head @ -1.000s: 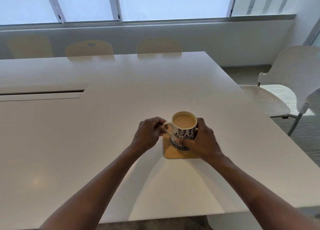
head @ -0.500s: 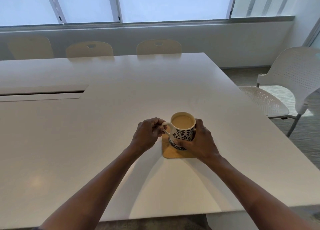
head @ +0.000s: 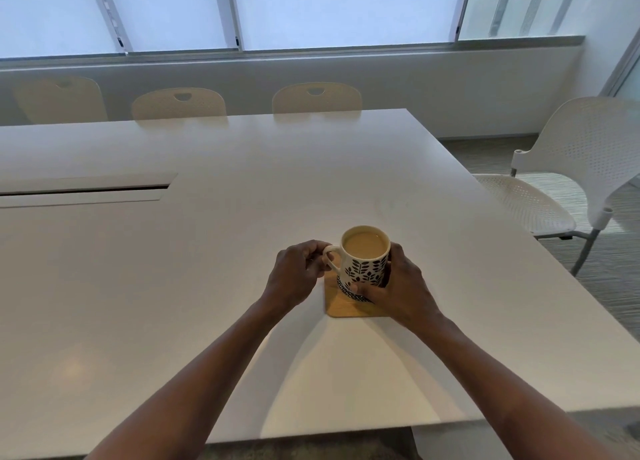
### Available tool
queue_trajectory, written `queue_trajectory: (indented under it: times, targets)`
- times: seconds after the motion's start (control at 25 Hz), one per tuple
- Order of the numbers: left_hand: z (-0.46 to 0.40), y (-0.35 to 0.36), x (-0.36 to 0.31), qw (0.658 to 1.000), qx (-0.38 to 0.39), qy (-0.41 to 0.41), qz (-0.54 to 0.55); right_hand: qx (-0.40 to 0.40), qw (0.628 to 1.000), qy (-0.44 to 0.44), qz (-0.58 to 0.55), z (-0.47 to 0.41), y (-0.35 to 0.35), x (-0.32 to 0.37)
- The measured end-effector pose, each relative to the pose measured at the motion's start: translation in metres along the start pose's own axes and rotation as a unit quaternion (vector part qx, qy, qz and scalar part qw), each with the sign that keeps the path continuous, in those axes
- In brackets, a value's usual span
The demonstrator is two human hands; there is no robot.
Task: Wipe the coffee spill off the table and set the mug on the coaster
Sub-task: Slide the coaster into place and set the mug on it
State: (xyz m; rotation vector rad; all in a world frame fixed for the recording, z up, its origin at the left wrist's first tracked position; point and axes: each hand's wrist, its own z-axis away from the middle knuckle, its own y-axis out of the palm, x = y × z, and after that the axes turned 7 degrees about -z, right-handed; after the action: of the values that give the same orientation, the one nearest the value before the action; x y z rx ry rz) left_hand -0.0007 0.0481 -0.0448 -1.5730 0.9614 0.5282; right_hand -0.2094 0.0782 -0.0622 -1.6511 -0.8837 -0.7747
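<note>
A cream mug point(head: 364, 264) with a dark leaf pattern stands upright on a square wooden coaster point(head: 341, 307), on the white table point(head: 242, 199). It is nearly full of milky coffee. My left hand point(head: 298, 274) pinches the mug's handle on its left side. My right hand point(head: 401, 288) wraps the mug's right side and base, hiding the coaster's right part. No spill and no cloth shows on the tabletop around the mug.
A long recessed slot point(head: 83, 191) runs across the table's left half. A white perforated chair point(head: 568, 182) stands off the table's right edge. Three beige chair backs point(head: 317, 97) line the far side under the windows. The near table edge lies below my forearms.
The mug, coaster and both hands keep the same hold. Only the camera shifts slightly, so the scene sits a little lower and leftward in view.
</note>
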Motion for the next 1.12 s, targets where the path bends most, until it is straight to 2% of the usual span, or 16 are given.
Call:
queue_trajectory:
  times: [0.28, 0.44, 0.68, 1.12]
  targets:
    - [0.0, 0.002, -0.001, 0.999, -0.012, 0.026, -0.03, 0.011, 1.0, 0.006, 0.002, 0.006, 0.0, 0.008]
    - [0.005, 0.004, -0.008, 0.992, -0.03, 0.057, -0.107, 0.019, 1.0, -0.008, 0.001, 0.015, -0.006, 0.016]
    - [0.013, 0.007, -0.028, 0.972, 0.001, 0.067, -0.226, 0.015, 0.998, -0.018, 0.064, 0.013, -0.013, 0.024]
    - [0.024, 0.013, -0.051, 0.958, 0.017, 0.064, -0.278, 0.068, 0.992, -0.036, 0.101, 0.009, -0.022, 0.024]
